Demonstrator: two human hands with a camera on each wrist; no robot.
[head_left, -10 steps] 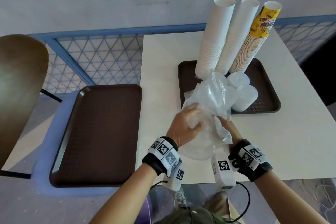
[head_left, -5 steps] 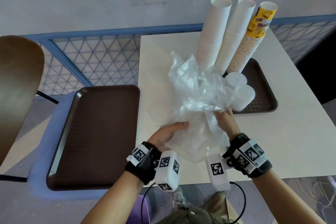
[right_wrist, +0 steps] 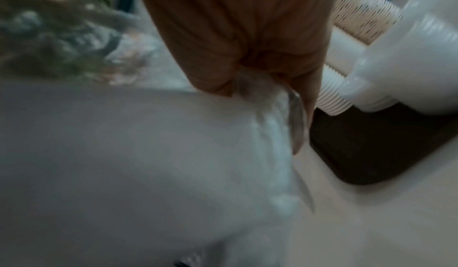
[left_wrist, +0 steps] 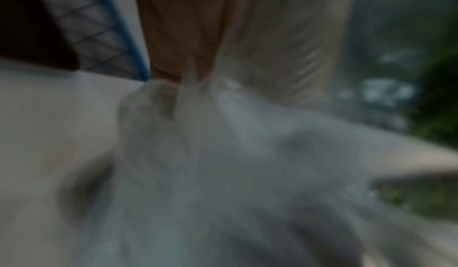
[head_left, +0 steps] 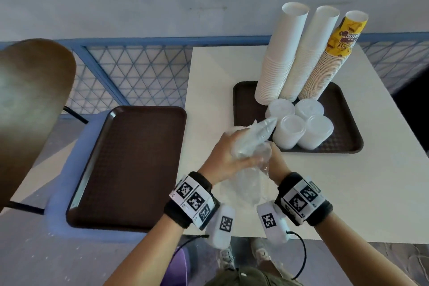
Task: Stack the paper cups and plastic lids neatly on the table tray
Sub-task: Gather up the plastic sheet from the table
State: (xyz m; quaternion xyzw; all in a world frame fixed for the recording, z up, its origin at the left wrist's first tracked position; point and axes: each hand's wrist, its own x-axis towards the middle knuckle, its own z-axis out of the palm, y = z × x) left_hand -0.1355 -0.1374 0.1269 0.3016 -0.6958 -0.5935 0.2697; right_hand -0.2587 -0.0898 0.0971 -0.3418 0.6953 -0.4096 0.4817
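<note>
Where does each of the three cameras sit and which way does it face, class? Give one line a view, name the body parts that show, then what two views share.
Head: worn on the head, looking forward and down at the white table, the table tray with cup stacks and lid stacks; both forearms, left hand and right hand show.
Left wrist: looks along the left hand at the blurred plastic bag; only fingers show.
Right wrist: looks along the right hand pinching the bag; fingers show.
Shared: right wrist and head both show the tray, cups and lids.
</note>
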